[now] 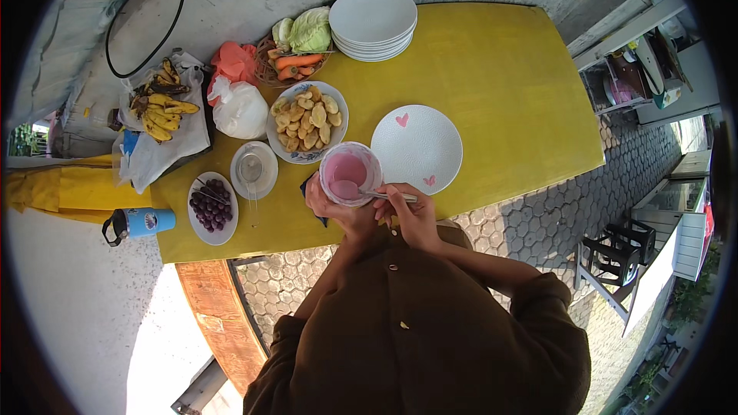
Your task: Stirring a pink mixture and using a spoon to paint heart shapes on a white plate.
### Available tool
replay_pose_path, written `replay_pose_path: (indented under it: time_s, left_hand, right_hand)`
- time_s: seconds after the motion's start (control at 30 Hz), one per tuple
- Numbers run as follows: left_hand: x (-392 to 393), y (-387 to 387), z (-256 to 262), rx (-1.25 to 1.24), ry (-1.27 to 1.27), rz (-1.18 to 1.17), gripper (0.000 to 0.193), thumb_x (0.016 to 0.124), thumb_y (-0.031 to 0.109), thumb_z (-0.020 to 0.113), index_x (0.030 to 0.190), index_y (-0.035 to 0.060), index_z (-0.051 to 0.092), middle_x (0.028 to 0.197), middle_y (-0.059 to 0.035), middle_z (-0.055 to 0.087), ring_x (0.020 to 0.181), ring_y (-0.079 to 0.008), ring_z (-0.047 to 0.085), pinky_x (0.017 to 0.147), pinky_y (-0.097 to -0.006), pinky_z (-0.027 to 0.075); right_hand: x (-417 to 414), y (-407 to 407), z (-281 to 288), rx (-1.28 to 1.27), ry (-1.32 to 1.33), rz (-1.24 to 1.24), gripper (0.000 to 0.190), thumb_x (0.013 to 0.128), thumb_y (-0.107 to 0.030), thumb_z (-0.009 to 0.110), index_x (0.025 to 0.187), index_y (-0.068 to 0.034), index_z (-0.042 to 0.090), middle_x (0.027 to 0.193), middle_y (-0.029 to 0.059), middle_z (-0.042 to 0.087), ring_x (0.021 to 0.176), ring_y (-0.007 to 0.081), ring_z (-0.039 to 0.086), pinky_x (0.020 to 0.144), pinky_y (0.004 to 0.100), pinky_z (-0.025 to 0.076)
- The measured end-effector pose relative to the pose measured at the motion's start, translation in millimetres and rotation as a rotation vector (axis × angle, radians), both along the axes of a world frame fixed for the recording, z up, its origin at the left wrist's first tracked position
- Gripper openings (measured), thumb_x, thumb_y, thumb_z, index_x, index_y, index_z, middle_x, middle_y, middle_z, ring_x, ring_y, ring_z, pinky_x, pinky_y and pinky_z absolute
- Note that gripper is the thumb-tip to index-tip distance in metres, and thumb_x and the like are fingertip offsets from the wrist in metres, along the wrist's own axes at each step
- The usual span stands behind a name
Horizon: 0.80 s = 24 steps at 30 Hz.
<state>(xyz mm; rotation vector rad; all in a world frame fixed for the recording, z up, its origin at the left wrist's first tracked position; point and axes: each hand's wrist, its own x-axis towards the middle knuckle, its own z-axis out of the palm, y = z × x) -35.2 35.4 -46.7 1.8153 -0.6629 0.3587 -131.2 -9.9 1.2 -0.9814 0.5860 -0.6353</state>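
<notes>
My left hand (341,210) holds a white cup (373,158) of pink cream (345,168), tilted so that its inside shows. With my right hand (410,213) I grip the handle of a metal spoon (398,197); its pink-coated bowl is inside the cup. Just beyond, to the right, lies a round white textured plate (416,150) bearing two pink hearts, one near its upper left edge and one near its lower edge. A plate of small peeled potatoes or similar pale yellow pieces (308,120) is left of the cup. Part of a dark cloth (321,220) shows beside my left hand.
The yellow table (496,80) also bears stacked white plates (373,17), a basket of carrots and cabbage (266,69), a white plastic bag (239,110), bananas (164,115), a strainer on a plate (251,168), a plate of grapes (211,207) and a blue tumbler (149,222).
</notes>
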Motion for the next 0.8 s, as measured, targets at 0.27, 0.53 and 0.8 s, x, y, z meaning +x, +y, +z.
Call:
replay_pose_path:
  time_s: [0.27,0.53,0.8]
  left_hand:
    - [8,3,8,0.026,-0.138,-0.092,0.108,0.051,0.004,0.086,0.130,0.0036,0.011,0.127,-0.0190,0.027,0.111,-0.0307,0.043,0.094,-0.0431,0.041]
    - [32,22,-7,0.060,-0.077,-0.068,0.111,0.052,0.007,0.086,0.132,0.0036,0.009,0.129,-0.0170,0.023,0.117,-0.0333,0.038,0.099,-0.0470,0.039]
    - [31,27,-19,0.023,-0.026,-0.104,0.107,0.052,0.012,0.086,0.131,0.0020,0.015,0.128,-0.0173,0.027,0.119,-0.0340,0.032,0.099,-0.0481,0.030]
  right_hand:
    - [-19,-36,-4,0.271,-0.074,-0.101,0.027,0.097,-0.019,0.047,0.099,0.004,0.059,0.080,0.0117,0.063,0.064,0.0135,0.059,0.055,0.0250,0.043]
    - [-95,-85,-42,-0.263,0.343,-0.186,0.022,0.095,-0.013,0.049,0.096,0.007,0.060,0.074,0.0102,0.062,0.061,0.0115,0.059,0.051,0.0226,0.043]
    - [-102,-68,-56,-0.860,0.548,-0.041,0.012,0.086,0.001,0.058,0.097,0.003,0.060,0.082,0.0145,0.064,0.067,0.0235,0.064,0.060,0.0304,0.050]
